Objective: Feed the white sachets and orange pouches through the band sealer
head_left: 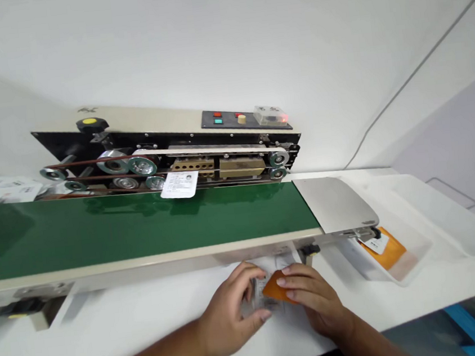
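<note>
Below the front edge of the green conveyor belt (140, 225), my left hand (234, 308) curves around a clear packet with printed text (260, 291), its thumb and fingers apart. It is unclear whether the fingers press on the packet. Just to the right, my right hand (312, 297) grips an orange piece (275, 288) between its fingers and thumb; the thumb is hidden. The orange piece overlaps the clear packet. A white printed packet (179, 185) hangs from the sealing machine (167, 157) over the belt's back edge.
At the right, a white bin (416, 267) holds orange pieces (387, 250) and a white label. A metal plate (336, 204) extends the belt's right end. More white packets (12, 190) lie behind the belt at far left. Knobs stick out under the conveyor.
</note>
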`<state>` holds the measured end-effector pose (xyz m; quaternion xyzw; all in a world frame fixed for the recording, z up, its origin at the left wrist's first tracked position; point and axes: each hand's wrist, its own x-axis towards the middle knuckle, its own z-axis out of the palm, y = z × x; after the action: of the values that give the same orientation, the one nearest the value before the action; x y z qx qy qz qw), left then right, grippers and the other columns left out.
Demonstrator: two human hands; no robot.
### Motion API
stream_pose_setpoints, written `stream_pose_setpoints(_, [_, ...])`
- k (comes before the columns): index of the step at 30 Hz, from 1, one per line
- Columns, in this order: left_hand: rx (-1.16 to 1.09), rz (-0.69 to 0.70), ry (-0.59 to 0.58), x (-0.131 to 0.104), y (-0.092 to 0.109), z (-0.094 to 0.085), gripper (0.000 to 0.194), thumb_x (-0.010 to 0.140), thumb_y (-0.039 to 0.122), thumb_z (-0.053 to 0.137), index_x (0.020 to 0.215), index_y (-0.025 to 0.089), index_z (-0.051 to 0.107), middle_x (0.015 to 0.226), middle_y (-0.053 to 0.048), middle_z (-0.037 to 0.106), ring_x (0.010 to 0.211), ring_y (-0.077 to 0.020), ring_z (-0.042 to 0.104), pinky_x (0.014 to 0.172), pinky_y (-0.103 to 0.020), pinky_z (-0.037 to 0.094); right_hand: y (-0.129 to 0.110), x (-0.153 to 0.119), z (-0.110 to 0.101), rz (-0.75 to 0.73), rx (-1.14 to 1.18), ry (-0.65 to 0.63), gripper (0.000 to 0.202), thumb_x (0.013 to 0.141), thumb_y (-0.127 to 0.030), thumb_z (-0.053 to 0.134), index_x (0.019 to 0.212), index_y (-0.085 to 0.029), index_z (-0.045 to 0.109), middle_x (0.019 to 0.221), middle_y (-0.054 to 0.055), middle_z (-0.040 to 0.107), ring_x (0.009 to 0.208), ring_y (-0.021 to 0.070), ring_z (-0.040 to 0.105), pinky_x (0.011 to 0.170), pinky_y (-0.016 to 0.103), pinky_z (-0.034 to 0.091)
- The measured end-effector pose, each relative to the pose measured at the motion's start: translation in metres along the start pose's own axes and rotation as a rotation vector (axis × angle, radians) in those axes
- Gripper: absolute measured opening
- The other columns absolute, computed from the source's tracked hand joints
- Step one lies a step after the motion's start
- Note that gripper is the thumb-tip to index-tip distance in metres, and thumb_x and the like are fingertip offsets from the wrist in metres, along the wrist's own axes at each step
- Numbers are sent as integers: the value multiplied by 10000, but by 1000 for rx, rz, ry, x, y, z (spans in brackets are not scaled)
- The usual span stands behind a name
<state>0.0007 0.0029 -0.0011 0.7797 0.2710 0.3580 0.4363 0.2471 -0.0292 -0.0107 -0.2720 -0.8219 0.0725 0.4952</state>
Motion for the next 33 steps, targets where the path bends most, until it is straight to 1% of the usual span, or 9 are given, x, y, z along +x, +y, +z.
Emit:
stream_pose_setpoints(3, [-9, 48, -111, 0, 0, 2, 623, 858, 497, 704, 1382, 240, 486, 1175, -120, 598, 845, -209, 581, 782, -341, 525, 0, 0, 1, -4, 63, -58, 418, 1012, -138, 462, 1396, -298, 503, 1228, 81, 719, 1250, 258, 616, 1002, 527, 552])
stream_pose_setpoints(7, [42, -3, -137, 1, 2, 3, 486, 898, 357, 677, 1344, 253, 513, 1137, -92, 632, 836, -192, 600, 783, -321, 529, 1, 1, 2, 53, 164, -108, 369, 1017, -150, 420, 1343, -306, 493, 1247, 91, 697, 1242, 249, 617, 977, 499, 560])
stream_pose_setpoints(12, [-84, 27, -164, 1, 2, 0, 639, 918, 570, 603, 1434, 226, 449, 1221, -133, 633, 887, -219, 629, 732, -304, 535, 3, 0, -3, 128, 201, -149, 242, 1002, -196, 445, 1178, -320, 553, 1219, 70, 682, 1262, 256, 589, 1017, 504, 515])
stream_pose_setpoints(14, [-115, 9, -193, 1, 2, 0, 603, 956, 583, 533, 1428, 217, 453, 1172, -124, 656, 874, -216, 635, 734, -306, 535, 3, 0, -4, 124, 190, -196, 187, 994, -229, 473, 1106, -324, 589, 1266, 58, 651, 1314, 265, 538, 1060, 516, 473])
stream_pose_setpoints(20, [-100, -81, -152, 0, -4, 5, 588, 955, 488, 583, 1442, 191, 441, 1008, -87, 665, 778, -186, 606, 677, -280, 504, 3, 1, -5, 127, 219, -265, 171, 992, -264, 492, 1046, -343, 633, 1342, 28, 577, 1357, 265, 471, 1099, 520, 420])
stream_pose_setpoints(25, [-130, -169, -210, 0, -6, 6, 629, 881, 369, 691, 1436, 214, 442, 1014, -52, 663, 712, -141, 519, 639, -240, 447, 2, 3, -5, 126, 268, -286, 201, 998, -255, 478, 1064, -354, 640, 1366, 28, 551, 1368, 269, 452, 1103, 526, 411])
stream_pose_setpoints(28, [-207, -228, -213, 4, -5, 7, 497, 874, 306, 693, 1336, 212, 537, 904, -8, 632, 671, -121, 468, 619, -224, 409, 1, 4, -5, 148, 287, -270, 241, 1015, -247, 434, 1091, -359, 633, 1351, 41, 561, 1342, 265, 477, 1079, 518, 435])
stream_pose_setpoints(30, [-249, -279, -155, 6, -4, 7, 341, 879, 280, 682, 1202, 188, 620, 816, 9, 588, 659, -118, 457, 596, -215, 391, 3, 3, -5, 197, 301, -239, 270, 1029, -282, 407, 1193, -362, 605, 1341, 69, 566, 1316, 271, 501, 1064, 515, 450])
stream_pose_setpoints(33, [-333, -354, -45, 7, -4, 8, 193, 908, 319, 652, 1019, 161, 641, 731, 19, 540, 626, -116, 455, 557, -210, 377, 6, -1, -3, 335, 348, -151, 406, 1020, -483, 415, 1376, -313, 513, 1312, 130, 571, 1257, 300, 543, 1028, 500, 484])
